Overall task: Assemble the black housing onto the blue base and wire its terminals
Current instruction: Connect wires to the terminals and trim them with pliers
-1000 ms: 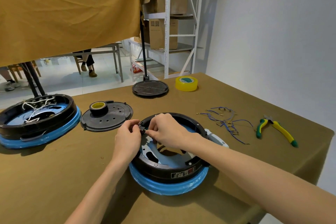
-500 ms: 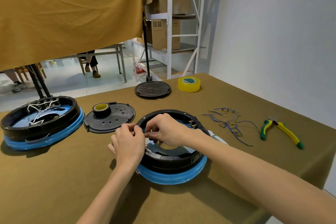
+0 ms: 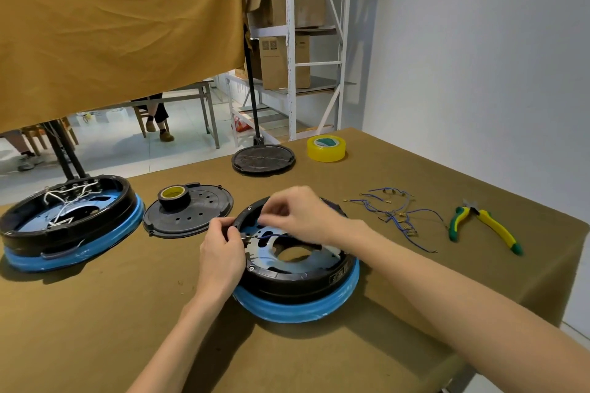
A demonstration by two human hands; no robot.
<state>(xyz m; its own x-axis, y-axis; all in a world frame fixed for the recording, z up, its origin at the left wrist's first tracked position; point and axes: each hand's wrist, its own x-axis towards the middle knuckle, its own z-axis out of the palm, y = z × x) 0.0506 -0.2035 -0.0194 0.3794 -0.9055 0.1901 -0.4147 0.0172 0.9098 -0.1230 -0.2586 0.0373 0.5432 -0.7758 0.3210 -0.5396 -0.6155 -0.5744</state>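
A bench (image 3: 95, 322) draped in olive-brown cloth carries everything, with a mustard curtain (image 3: 121, 25) hanging behind it and a white shelf rack (image 3: 292, 41) holding cardboard boxes (image 3: 284, 60) beyond.

At the left edge of the bench sits a second unit (image 3: 67, 223), a black ring on a blue ring with white wires inside. Near the middle, the black housing (image 3: 287, 281) is seated on the blue base (image 3: 303, 309), which shows as a blue band beneath it; a pale blue plate with cut-outs fills the housing's interior.

The left hand (image 3: 222, 252) rests at the housing's left rim, its fingers curled and gripping the rim by a small terminal there. The right hand (image 3: 300, 214) reaches over the housing's far side, its fingers pinched together on the end of a blue wire (image 3: 271, 236) that runs across the plate toward the left hand.

Between the 2 units lies a black perforated lid (image 3: 198, 214) with a roll of black tape (image 3: 175, 198) standing on it. A second black round lid (image 3: 263, 159) lies farther back, just beside a roll of yellow tape (image 3: 326, 148). To the right of the housing, a loose bundle of blue wires (image 3: 396, 217) with brass terminals lies spread on the cloth, and green-and-yellow pliers (image 3: 485, 228) lie near the bench's right edge.
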